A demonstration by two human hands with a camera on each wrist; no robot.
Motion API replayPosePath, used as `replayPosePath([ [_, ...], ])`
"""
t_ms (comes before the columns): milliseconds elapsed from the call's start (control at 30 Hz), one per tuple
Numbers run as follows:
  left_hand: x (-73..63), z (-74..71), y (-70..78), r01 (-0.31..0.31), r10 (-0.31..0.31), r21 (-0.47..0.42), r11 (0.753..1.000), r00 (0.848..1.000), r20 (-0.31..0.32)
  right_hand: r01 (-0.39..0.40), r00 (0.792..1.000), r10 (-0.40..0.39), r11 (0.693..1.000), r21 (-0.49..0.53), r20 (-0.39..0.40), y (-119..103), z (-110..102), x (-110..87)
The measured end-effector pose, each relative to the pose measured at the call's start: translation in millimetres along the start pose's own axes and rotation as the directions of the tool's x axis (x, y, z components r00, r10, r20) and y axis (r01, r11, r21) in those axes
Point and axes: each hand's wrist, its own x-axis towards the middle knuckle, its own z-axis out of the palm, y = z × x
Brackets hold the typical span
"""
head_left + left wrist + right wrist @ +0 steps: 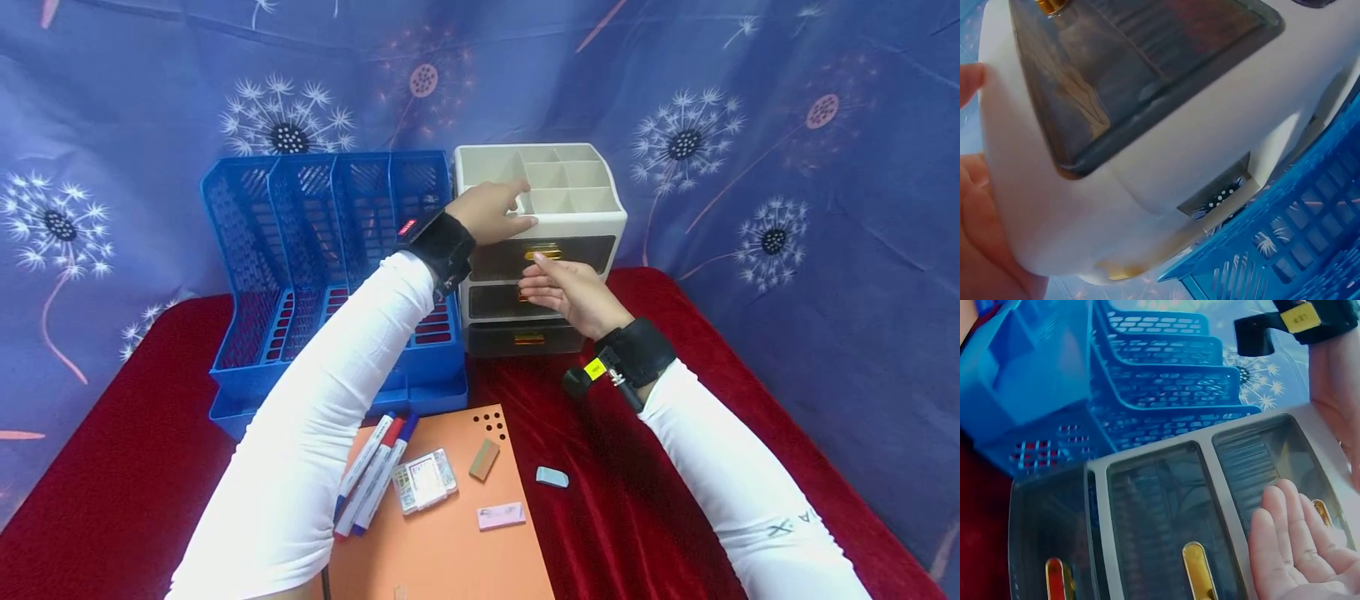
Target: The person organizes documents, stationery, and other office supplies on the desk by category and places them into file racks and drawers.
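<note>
A white desktop drawer organizer stands upright, with open compartments on top and dark see-through drawers with gold handles in front. My left hand rests over its top left front edge, the index finger reaching over a compartment and the thumb along the front rim. In the left wrist view, the same hand lies against the white casing. Before the drawers my right hand holds nothing, its fingers extended near the top drawer's handle. In the right wrist view, the bottom drawer juts slightly forward.
A blue file rack stands left of the organizer. On an orange sheet lie several markers, a clear small case, a brown block and a pink block. A pale blue block lies on the red cloth.
</note>
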Motion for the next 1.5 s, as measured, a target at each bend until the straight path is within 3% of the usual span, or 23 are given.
replayPosePath([
  [200,2.0,6.2,-2.9,-0.063,0.063,0.009,0.998,0.998,-0.025,-0.057,0.998,0.063,0.978,0.198,-0.024,0,1,5.9],
  [400,3.1,12.6,-6.8,-0.095,0.097,0.049,0.994,0.994,-0.045,-0.092,0.994,0.105,0.953,0.290,-0.030,3,5,11.2],
  [667,6.3,13.0,-5.6,-0.126,0.130,0.117,0.985,0.991,-0.029,-0.067,0.993,0.097,0.926,0.372,-0.063,5,6,17.6],
  [800,7.4,12.4,-4.3,-0.126,0.128,0.134,0.983,0.992,-0.008,-0.040,0.993,0.079,0.918,0.394,-0.083,6,7,18.4],
  [1133,8.8,11.5,-5.8,-0.126,0.126,0.176,0.976,0.992,0.008,0.027,0.993,0.014,0.935,0.354,-0.113,10,11,17.5],
  [1500,6.8,8.1,-5.4,-0.115,0.112,0.188,0.975,0.993,0.025,0.040,0.993,-0.001,0.942,0.332,-0.117,12,15,16.1],
])
